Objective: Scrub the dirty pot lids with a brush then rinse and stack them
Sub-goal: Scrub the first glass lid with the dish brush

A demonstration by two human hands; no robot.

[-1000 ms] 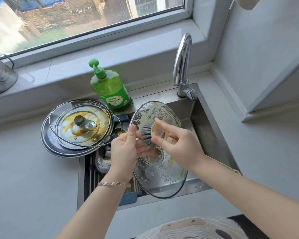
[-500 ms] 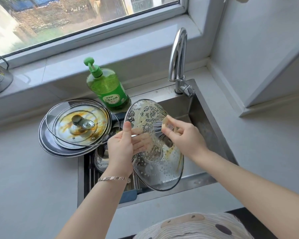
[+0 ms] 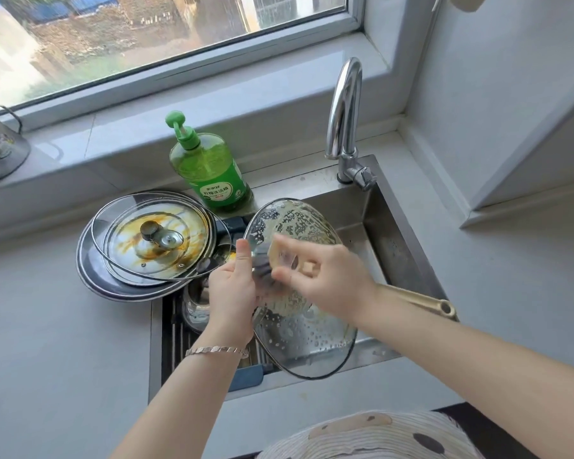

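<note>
Left grip [image 3: 232, 286] pinched the glass lid [image 3: 305, 342] at its rim; right grip [image 3: 332, 279] held the brush [image 3: 262, 265]. Lid likely slippery, fragile.

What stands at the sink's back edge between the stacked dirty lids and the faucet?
In the head view, a green soap bottle stands between the stacked lids and faucet.

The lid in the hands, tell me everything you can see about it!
The lid is round clear glass with a dark metal rim, spotted with suds and yellowish grime. It is held tilted over the sink. The left hand grips its left edge, and the right hand presses a brush against it.
</note>
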